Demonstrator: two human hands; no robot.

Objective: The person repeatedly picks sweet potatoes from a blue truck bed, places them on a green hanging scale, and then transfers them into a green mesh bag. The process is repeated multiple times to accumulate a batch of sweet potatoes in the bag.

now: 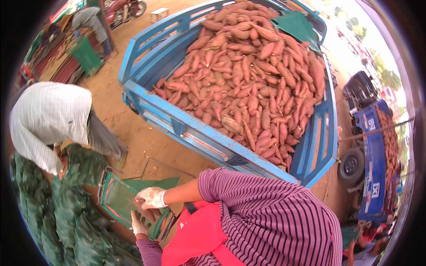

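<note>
Before me a green mesh bag (116, 193) hangs with its mouth spread on a metal frame (100, 186). My right hand (151, 198), in a whitish glove, reaches over the bag's mouth with its fingers curled on a sweet potato (141, 203). Beside it is my left hand (139, 223), also gloved, at the bag's near rim; its fingers are apart and I see nothing held in them. Reddish sweet potatoes (152, 214) show between and below the hands, partly hidden by them.
A blue truck bed (206, 136) heaped with sweet potatoes (246, 83) stands on the right. Filled green mesh bags (73, 212) lie to the left, where a person in a white shirt (50, 113) bends over. A metal rod frame (166, 164) rests on the ground.
</note>
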